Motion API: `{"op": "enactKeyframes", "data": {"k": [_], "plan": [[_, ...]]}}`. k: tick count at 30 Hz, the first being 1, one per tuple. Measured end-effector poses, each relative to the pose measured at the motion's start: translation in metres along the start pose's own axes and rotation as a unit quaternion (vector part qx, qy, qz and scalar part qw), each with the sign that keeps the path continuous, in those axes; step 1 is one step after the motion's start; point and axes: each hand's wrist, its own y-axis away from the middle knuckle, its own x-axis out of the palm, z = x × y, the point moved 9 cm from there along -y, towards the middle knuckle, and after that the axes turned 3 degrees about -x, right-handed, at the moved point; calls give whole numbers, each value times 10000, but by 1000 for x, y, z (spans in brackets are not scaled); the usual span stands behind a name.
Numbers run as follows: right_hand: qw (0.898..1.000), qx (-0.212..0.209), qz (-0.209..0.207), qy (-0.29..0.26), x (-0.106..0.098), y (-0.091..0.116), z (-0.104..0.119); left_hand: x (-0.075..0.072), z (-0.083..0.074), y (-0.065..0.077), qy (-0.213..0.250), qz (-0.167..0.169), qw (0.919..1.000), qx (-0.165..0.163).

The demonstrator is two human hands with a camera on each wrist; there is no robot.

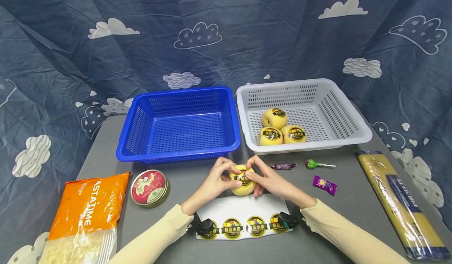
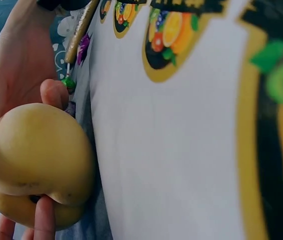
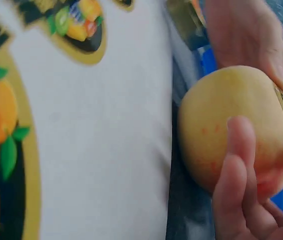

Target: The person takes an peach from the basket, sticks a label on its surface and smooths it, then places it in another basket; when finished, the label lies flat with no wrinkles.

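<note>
A yellow peach (image 1: 243, 190) is between both hands, just beyond the near sheet. My left hand (image 1: 216, 177) grips its left side with curled fingers and thumb. From the right, my right hand (image 1: 269, 179) holds it, thumb and index finger at the black-and-gold round sticker (image 1: 241, 177) on the peach's face. Fingers of the right hand curl under the peach (image 3: 221, 125) in the right wrist view. The left wrist view shows the creased stem end of the peach (image 2: 41, 150). Below lies a white sticker sheet (image 1: 243, 209) with several fruit stickers along its near edge.
Behind stand a blue basket (image 1: 178, 156) and a white basket (image 1: 310, 144) holding three stickered peaches (image 1: 274, 119). Left are a round tin (image 1: 149, 188) and an orange pasta bag (image 1: 88, 213). Right are wrapped candies (image 1: 325, 184), a lollipop (image 1: 311, 164) and a spaghetti pack (image 1: 402, 205).
</note>
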Motion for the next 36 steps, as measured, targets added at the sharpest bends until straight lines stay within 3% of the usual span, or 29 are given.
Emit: {"op": "enactKeyframes", "data": {"k": [8, 19, 29, 36], "plan": [[9976, 175, 344, -580, -2, 4, -4, 0, 1, 2, -180, 186, 9996, 88], [9941, -166, 569, -907, -3, 5, -4, -2, 5, 2, -254, 186, 9995, -57], [9951, -166, 572, -785, -1, 3, -1, -6, 8, 0, -47, 137, 9999, -53], [9942, -98, 542, -920, -3, 4, -3, -8, 9, 0, -142, 158, 9997, 151]]}}
